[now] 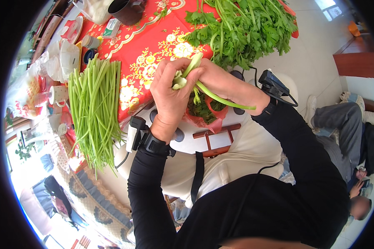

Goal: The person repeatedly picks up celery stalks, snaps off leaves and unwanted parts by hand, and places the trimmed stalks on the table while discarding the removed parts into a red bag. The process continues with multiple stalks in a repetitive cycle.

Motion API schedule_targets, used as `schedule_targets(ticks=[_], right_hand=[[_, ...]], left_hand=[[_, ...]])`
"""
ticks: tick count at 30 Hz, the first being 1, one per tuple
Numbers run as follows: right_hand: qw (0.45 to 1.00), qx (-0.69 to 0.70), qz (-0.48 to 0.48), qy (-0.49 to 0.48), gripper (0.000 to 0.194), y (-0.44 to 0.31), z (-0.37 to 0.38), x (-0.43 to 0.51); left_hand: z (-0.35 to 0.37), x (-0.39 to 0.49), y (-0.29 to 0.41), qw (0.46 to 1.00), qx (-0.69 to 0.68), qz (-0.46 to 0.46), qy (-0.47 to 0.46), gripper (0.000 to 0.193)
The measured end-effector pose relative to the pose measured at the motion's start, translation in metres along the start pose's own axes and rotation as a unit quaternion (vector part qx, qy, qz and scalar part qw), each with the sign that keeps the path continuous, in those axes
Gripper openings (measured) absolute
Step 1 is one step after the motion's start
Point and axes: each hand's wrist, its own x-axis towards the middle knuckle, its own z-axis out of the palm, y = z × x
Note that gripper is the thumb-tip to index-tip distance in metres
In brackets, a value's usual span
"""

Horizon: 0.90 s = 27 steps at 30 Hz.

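Above my lap, both hands grip a green celery stalk (222,100). My left hand (171,88) has its fingers curled around the stalk's thick end, and a pale, broken-looking celery piece (179,81) shows between its thumb and fingers. My right hand (219,77) meets it from the other side; its fingertips are partly hidden. The stalk's thin end crosses below my right wrist. Left of my hands, a pile of leafless celery stalks (95,112) lies at the table edge. Leafy celery (249,28) is heaped on the table beyond my right hand.
A red floral tablecloth (171,34) covers the table. Below my hands hangs or stands a red plastic bag (216,116) with leaves inside. A dark mug (127,12), a polka-dot cup (57,95) and small containers crowd the left side. Another person (339,121) sits at the right.
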Motion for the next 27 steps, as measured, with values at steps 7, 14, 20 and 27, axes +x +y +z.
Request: schedule_targets(ticks=[7, 14, 20, 27], right_hand=[[0.998, -0.052, 0.008, 0.024, 0.039, -0.012, 0.010, -0.001], [0.993, -0.106, 0.050, -0.003, 0.045, 0.003, 0.019, 0.003], [0.981, -0.178, 0.012, 0.077, 0.054, 0.013, 0.009, 0.009], [0.946, -0.298, 0.037, 0.121, 0.049, 0.016, -0.023, -0.001]], left_hand=[[-0.005, -0.002, -0.008, 0.995, 0.027, 0.007, 0.092, 0.010], [-0.011, 0.006, 0.006, 0.947, -0.211, -0.167, 0.176, 0.014], [-0.058, 0.026, -0.003, 0.869, -0.375, -0.198, 0.253, 0.029], [-0.152, 0.027, -0.050, 0.816, -0.456, -0.150, 0.322, 0.027]])
